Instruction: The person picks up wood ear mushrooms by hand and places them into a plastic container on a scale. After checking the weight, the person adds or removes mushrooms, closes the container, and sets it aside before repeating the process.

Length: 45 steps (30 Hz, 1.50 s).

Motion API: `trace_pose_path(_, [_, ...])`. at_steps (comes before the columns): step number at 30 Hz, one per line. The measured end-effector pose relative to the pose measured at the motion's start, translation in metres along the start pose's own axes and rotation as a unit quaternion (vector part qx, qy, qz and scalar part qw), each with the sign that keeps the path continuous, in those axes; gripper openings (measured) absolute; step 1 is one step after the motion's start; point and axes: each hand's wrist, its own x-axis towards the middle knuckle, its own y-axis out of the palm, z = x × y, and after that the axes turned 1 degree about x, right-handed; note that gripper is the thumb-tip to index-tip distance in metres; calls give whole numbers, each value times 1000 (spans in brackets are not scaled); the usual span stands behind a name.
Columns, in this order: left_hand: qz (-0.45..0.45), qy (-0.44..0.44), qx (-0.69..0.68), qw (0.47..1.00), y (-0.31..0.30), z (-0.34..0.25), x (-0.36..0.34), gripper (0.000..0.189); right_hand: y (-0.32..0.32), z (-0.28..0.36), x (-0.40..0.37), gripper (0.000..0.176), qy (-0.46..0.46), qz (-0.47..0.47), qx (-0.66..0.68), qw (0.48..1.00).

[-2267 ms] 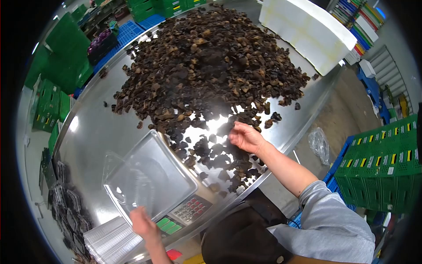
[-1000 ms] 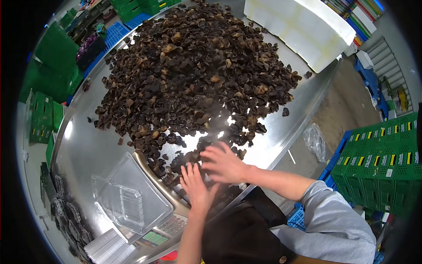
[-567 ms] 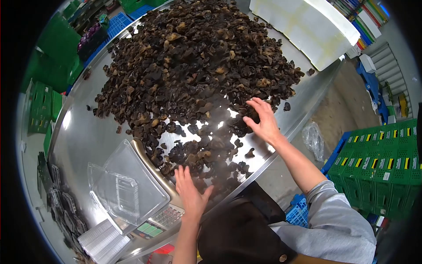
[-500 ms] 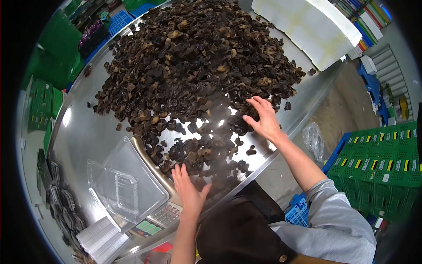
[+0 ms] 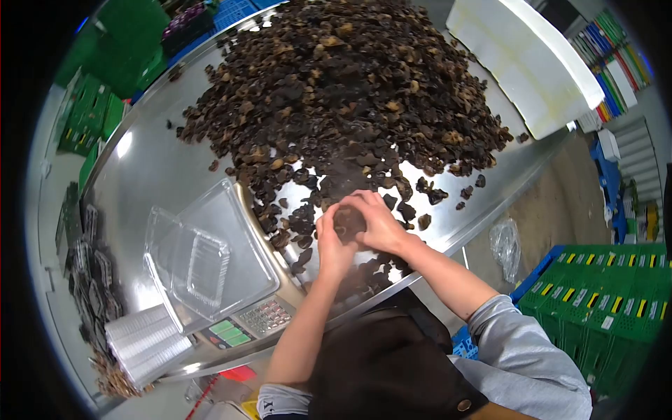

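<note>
A large heap of dark brown wood ear mushrooms (image 5: 336, 91) covers the far part of the steel table. At its near edge my left hand (image 5: 334, 248) and my right hand (image 5: 378, 222) are cupped together around a clump of mushrooms (image 5: 349, 222). The fingertips of both hands meet on the far side of the clump. Loose mushroom pieces lie around and below the hands. Left of them, an open clear plastic clamshell box (image 5: 208, 262) sits on a digital scale (image 5: 269, 315); no mushrooms show in the box.
A stack of clear plastic boxes (image 5: 147, 343) stands at the table's lower left, with filled packs (image 5: 91, 280) beyond. A white foam box (image 5: 525, 63) is at the upper right. Green crates (image 5: 595, 301) are stacked at right, near a crumpled plastic bag (image 5: 505, 248) on the floor.
My hands, apart before, have come together around a clump of mushrooms. The right moved left and the left moved up and right. The view has shifted slightly.
</note>
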Motion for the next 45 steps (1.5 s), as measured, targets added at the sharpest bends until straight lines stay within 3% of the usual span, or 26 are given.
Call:
trace_pose_path(3, [-9,-17,-87,996,-4,-1,-1,72,-11,11,4,59,36,39,126,991])
trace_pose_path(6, [-52,10,-65,996,-35,-30,-18,66,-14,49,4,58,5,25,123,992])
trace_pose_path(9, [-132,78,-37,988,-85,-50,-36,64,-10,111,23,58,-73,45,113,990])
trace_pose_path(11, [-188,71,-48,978,-127,-64,-48,64,13,145,44,57,-154,44,124,979])
trace_pose_path(13, [-232,57,-130,962,-169,-59,-56,58,44,181,66,59,-172,84,168,967])
trace_pose_path(15, [-296,85,-97,947,-211,-40,-63,60,83,210,87,61,-229,95,177,953])
trace_pose_path(18, [-324,35,-82,942,-256,2,-71,58,137,230,101,62,-236,119,138,954])
trace_pose_path(20, [-278,-19,67,958,-272,48,-73,57,163,217,102,62,-217,147,76,962])
trace_pose_path(21, [-253,-34,169,952,-271,40,-76,56,168,215,100,63,-193,171,13,966])
trace_pose_path(23, [-245,15,241,939,-264,28,-76,56,162,211,96,65,-192,206,-25,959])
trace_pose_path(25, [-266,21,240,933,-250,21,-75,52,143,217,85,70,-125,236,-54,962])
trace_pose_path(28, [-251,55,265,929,-244,20,-80,60,117,215,65,76,-162,170,-53,971])
trace_pose_path(31, [-260,63,207,941,-243,14,-89,69,95,213,58,80,-153,191,-35,969])
trace_pose_path(34, [-248,138,69,956,-258,18,-99,84,81,203,63,69,-129,172,45,976])
trace_pose_path(35, [-245,135,69,958,-263,21,-102,84,79,197,65,64,-109,156,88,978])
trace_pose_path(36, [-264,141,-19,954,-267,25,-104,84,81,190,71,54,-182,73,58,979])
trace_pose_path(37, [-282,146,-106,942,-272,29,-106,85,75,185,73,48,-148,80,94,981])
trace_pose_path(38, [-316,153,-133,927,-278,35,-107,72,74,180,77,46,-131,84,100,983])
trace_pose_path(39, [-315,149,-132,928,-284,38,-114,72,73,176,79,44,-114,87,107,984])
trace_pose_path(41, [-409,21,-163,898,-295,36,-123,53,71,177,80,41,-129,80,90,984])
trace_pose_path(42, [-422,-3,-133,897,-297,32,-127,39,73,179,79,40,-134,73,83,985])
trace_pose_path(45, [-371,-57,-100,921,-294,26,-130,44,86,197,90,40,-165,85,75,980])
